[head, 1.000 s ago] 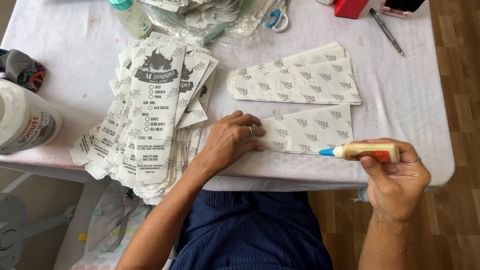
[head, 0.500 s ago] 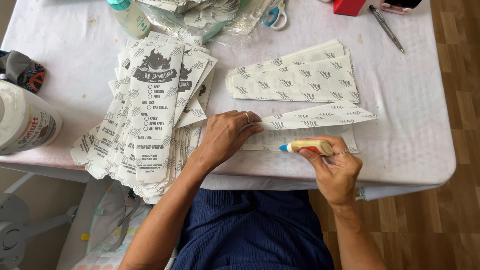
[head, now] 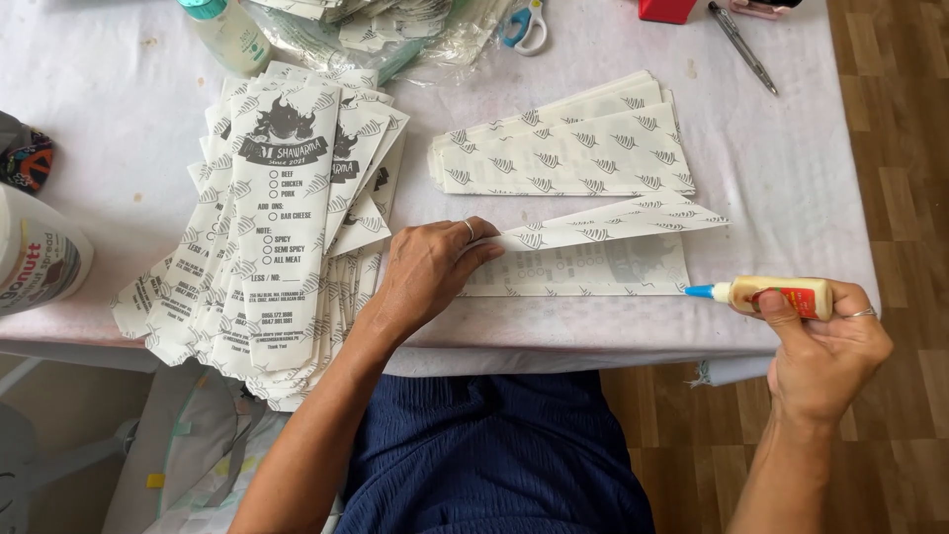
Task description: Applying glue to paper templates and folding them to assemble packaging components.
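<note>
- The paper sleeve (head: 583,267) lies flat on the white tablecloth (head: 791,198), close to the table's near edge, with its long axis running left to right across the person's front.
- Its upper flap (head: 613,222) is folded up and open, a narrow wedge that tapers toward the right, so the inner strip below it lies bare.
- The left hand (head: 430,272) is on the sleeve's left end, palm down, fingers pressed together on the flap's fold and pinning it there; this is the hand actually touching the paper.
- The right hand (head: 825,341) sits off the sleeve's right end, just past the table's edge, clamped around a small glue bottle (head: 776,295).
- The bottle is held sideways, its blue nozzle (head: 700,291) pointing left, right at the sleeve's lower right corner; whether the tip touches the paper I cannot tell.
- So the bare strip stretches leftward from the nozzle toward the left hand, in line with the bottle's own axis.
- Behind the sleeve, a fanned stack of patterned sleeves (head: 568,148) lies apart from it.
- To the left, beside the left forearm, a big heap of printed sleeves (head: 277,218) spreads toward the near edge.
- Far back: scissors (head: 524,25), a pen (head: 741,44), a green-capped bottle (head: 227,30).
</note>
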